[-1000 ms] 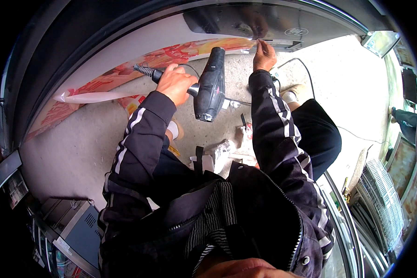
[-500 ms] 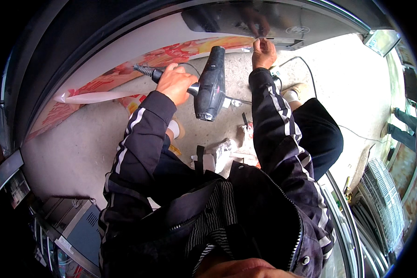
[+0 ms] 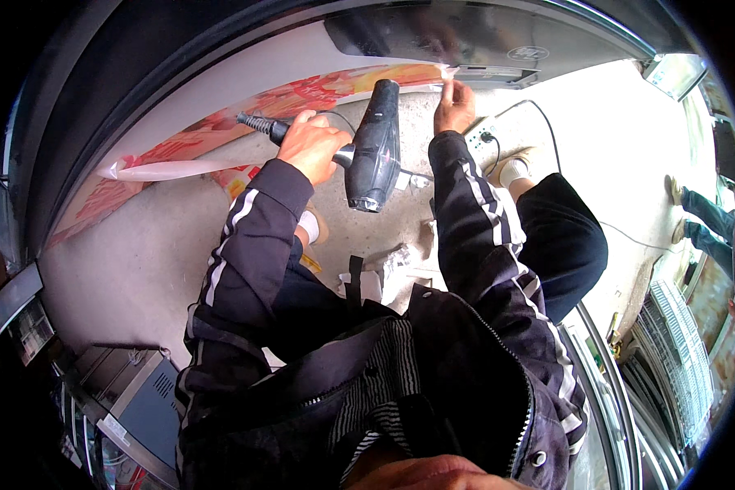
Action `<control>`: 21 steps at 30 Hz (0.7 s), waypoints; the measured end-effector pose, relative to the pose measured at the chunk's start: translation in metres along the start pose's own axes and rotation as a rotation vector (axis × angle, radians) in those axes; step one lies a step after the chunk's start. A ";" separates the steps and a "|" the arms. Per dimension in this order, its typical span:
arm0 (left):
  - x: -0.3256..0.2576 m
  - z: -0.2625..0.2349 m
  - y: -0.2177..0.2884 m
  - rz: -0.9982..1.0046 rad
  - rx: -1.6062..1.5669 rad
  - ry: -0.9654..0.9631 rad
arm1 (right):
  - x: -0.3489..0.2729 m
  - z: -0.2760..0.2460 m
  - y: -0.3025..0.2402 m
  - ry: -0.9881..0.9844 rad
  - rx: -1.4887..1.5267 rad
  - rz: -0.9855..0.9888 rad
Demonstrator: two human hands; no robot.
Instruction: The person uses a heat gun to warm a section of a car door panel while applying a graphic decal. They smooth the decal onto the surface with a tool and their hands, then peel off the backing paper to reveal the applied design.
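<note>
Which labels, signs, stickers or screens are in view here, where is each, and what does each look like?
Sticker strip: long red-and-orange printed band along the panel's lower edge; right hand pinches its end, left hand aims a black heat gun at it.
Oval mark: small, pale, on the dark glass above.
Printed scrap: red and yellow, on the floor.

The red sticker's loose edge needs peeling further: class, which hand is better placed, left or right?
Right, most likely. The right hand already pinches the red sticker at its lifted edge on the glass, while the left hand is occupied gripping the black hair dryer.

Shopfront pavement, concrete ground (image 3: pixel 139 269), glass door (image 3: pixel 465 33), display racks (image 3: pixel 678 343)
</note>
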State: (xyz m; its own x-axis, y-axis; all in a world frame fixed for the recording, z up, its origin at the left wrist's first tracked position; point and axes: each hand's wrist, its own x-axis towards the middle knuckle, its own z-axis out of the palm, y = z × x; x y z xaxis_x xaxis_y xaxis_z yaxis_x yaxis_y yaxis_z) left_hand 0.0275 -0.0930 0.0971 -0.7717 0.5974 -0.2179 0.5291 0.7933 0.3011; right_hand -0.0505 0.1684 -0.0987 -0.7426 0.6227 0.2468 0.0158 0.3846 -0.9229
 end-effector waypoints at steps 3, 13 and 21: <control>-0.005 0.006 -0.005 0.008 0.007 0.022 | 0.012 0.000 -0.012 0.073 0.025 0.076; 0.001 0.009 -0.003 0.002 -0.007 0.004 | 0.025 -0.001 -0.013 -0.021 0.394 0.145; -0.002 0.006 -0.004 0.006 -0.003 0.003 | 0.016 -0.007 -0.043 -0.053 -0.213 -0.161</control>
State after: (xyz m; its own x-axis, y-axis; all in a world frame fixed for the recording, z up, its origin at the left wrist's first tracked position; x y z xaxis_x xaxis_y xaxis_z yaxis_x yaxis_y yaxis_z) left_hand 0.0291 -0.0963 0.0906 -0.7696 0.6019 -0.2131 0.5328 0.7893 0.3051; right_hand -0.0582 0.1664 -0.0536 -0.7807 0.5074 0.3648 0.0310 0.6145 -0.7883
